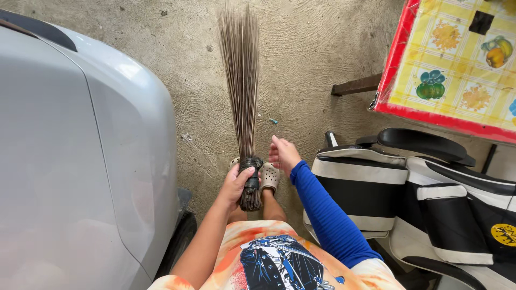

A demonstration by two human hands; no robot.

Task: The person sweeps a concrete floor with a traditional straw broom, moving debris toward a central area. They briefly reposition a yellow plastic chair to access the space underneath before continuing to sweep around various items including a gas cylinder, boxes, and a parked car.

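My left hand (pixel 235 184) grips the bound base of a stick broom (pixel 240 86), whose thin brown bristles fan out away from me over the concrete floor. My right hand (pixel 282 153), in a blue sleeve, hovers open just right of the broom's black binding, touching nothing. My feet in pale clogs (pixel 269 177) stand under the broom's base.
A silver car body (pixel 80 161) fills the left side. Black and white padded chairs (pixel 408 193) stand at the right. A table with a yellow fruit-print cloth and red edge (pixel 451 70) sits at the upper right. Bare concrete floor (pixel 301 53) lies ahead.
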